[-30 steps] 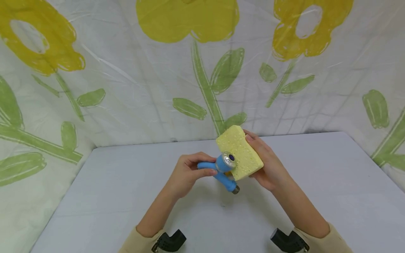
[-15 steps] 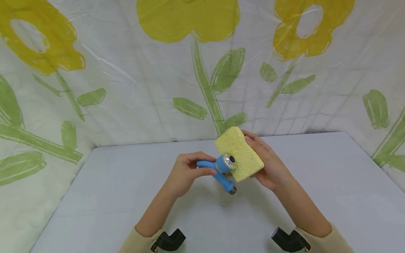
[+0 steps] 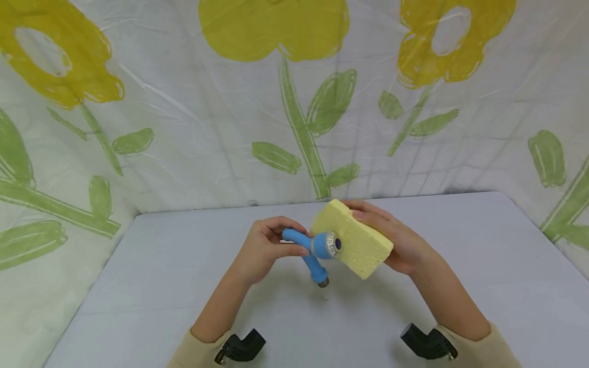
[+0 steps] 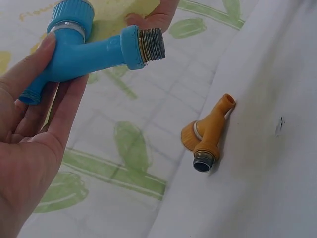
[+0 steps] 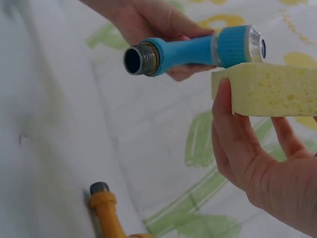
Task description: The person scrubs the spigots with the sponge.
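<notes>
Holding items, near to far: left hand (image 3: 264, 250) clasped around a blue plastic tap (image 3: 313, 248), lifted above the bench (image 3: 138, 286), threaded end pointing down. Right hand (image 3: 395, 240) pinching a yellow sponge (image 3: 356, 240) flat against the tap's silver-ringed knob, apparently for wiping. Orange tap (image 4: 208, 136) lying on the bench, unheld. Flower-printed sheet (image 3: 207, 117) behind.
</notes>
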`<state>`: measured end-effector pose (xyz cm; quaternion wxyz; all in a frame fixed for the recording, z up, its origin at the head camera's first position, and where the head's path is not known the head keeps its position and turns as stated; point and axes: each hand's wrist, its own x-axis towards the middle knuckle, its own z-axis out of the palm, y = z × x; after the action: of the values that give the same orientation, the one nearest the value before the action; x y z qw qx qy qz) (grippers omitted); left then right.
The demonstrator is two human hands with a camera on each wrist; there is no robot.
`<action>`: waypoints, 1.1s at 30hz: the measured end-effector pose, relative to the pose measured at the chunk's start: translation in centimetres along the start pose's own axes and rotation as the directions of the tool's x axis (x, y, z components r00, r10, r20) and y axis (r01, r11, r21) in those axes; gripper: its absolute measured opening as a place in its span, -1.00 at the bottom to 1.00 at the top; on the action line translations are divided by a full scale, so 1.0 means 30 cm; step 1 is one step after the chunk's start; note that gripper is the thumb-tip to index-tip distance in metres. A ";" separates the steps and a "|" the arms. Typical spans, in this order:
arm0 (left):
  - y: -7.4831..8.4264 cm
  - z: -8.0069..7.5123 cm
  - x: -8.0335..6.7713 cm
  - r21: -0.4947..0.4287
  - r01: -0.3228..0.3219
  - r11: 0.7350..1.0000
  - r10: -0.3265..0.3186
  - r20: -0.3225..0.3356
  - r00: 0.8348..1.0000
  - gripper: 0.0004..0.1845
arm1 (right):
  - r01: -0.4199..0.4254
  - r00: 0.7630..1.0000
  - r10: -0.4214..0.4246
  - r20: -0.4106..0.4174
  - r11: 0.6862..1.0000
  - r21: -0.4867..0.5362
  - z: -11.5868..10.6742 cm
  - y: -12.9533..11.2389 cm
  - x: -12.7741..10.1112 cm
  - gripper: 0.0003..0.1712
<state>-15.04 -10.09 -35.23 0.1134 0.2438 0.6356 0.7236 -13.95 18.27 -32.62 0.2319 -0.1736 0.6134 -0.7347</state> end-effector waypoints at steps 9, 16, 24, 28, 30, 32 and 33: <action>0.005 -0.018 -0.003 0.050 -0.002 0.999 -0.002 0.081 0.997 -0.68 | -0.073 0.990 0.088 0.107 0.988 -0.138 -0.034 -0.034 -0.020 -0.63; 0.027 -0.023 -0.006 0.107 -0.006 0.994 -0.010 0.143 0.990 -0.71 | 0.011 0.986 0.037 0.164 0.959 -0.282 -0.028 -0.037 -0.019 -0.61; 0.042 -0.015 -0.006 0.109 -0.023 0.994 0.001 0.195 0.981 -0.74 | 0.062 0.992 -0.001 0.123 0.868 -0.492 -0.011 -0.041 -0.027 -0.63; 0.036 -0.016 -0.004 0.149 -0.016 0.989 -0.011 0.177 0.984 -0.75 | 0.079 0.997 -0.049 0.068 0.814 -0.575 0.000 -0.044 -0.040 -0.65; 0.034 -0.015 -0.003 0.173 -0.012 0.985 -0.017 0.168 0.986 -0.76 | 0.090 0.996 -0.083 0.040 0.783 -0.615 0.005 -0.043 -0.043 -0.66; 0.033 -0.012 -0.004 0.203 -0.008 0.979 -0.023 0.151 0.988 -0.77 | 0.102 0.993 -0.120 0.017 0.750 -0.653 0.014 -0.042 -0.045 -0.66; 0.033 -0.010 -0.004 0.224 -0.007 0.975 -0.024 0.137 0.990 -0.78 | 0.113 0.990 -0.141 0.013 0.730 -0.674 0.018 -0.041 -0.047 -0.67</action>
<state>-14.95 -10.58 -34.30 0.1324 0.3022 0.7045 0.6283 -12.65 18.77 -31.26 0.0910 -0.2727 0.8283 -0.4809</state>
